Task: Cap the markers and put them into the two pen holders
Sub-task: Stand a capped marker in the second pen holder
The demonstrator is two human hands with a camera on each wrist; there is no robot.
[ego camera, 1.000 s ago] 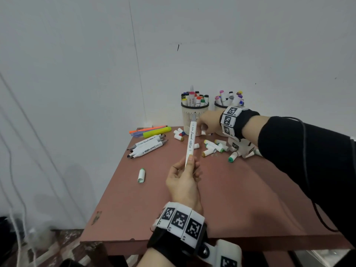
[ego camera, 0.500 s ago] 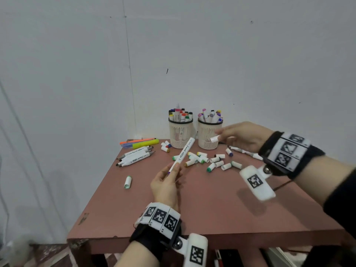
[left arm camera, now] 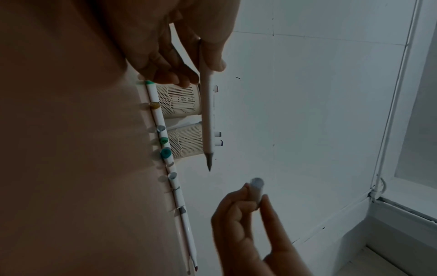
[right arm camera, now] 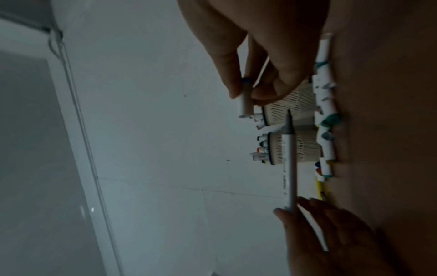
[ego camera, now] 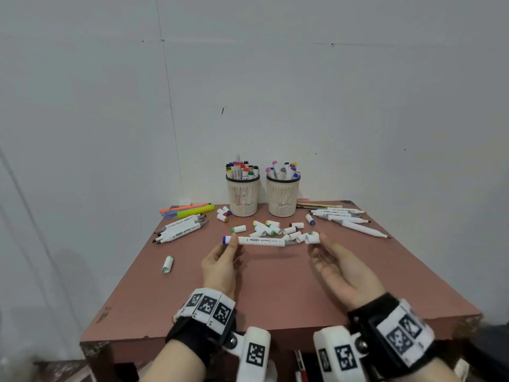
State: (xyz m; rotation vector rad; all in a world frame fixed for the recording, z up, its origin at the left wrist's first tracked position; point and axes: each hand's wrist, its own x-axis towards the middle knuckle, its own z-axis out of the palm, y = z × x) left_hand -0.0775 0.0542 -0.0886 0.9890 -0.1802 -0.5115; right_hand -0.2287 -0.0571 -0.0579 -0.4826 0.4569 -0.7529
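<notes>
Above the middle of the reddish table [ego camera: 275, 293], the left hand [ego camera: 220, 267] pinched a white marker [ego camera: 260, 240] near its blue-capped end, thumb and fingertips pressed on the barrel, and held it level with its bare grey tip pointing toward the right hand [ego camera: 340, 268]. The right hand pinched a loose white cap [ego camera: 312, 238] between thumb and fingertips, its open mouth facing the marker's tip, with a small gap between cap and tip. Behind them a scatter of loose caps [ego camera: 271, 230] lay on the table, and farther back, against the wall, stood the left pen holder [ego camera: 243, 196] and the right pen holder [ego camera: 283, 198], side by side and each holding capped markers upright. A group of uncapped markers [ego camera: 180, 228] lay at the left of the table, another uncapped group [ego camera: 343, 216] at the right, and one cap [ego camera: 167, 264] lay alone near the left edge.
</notes>
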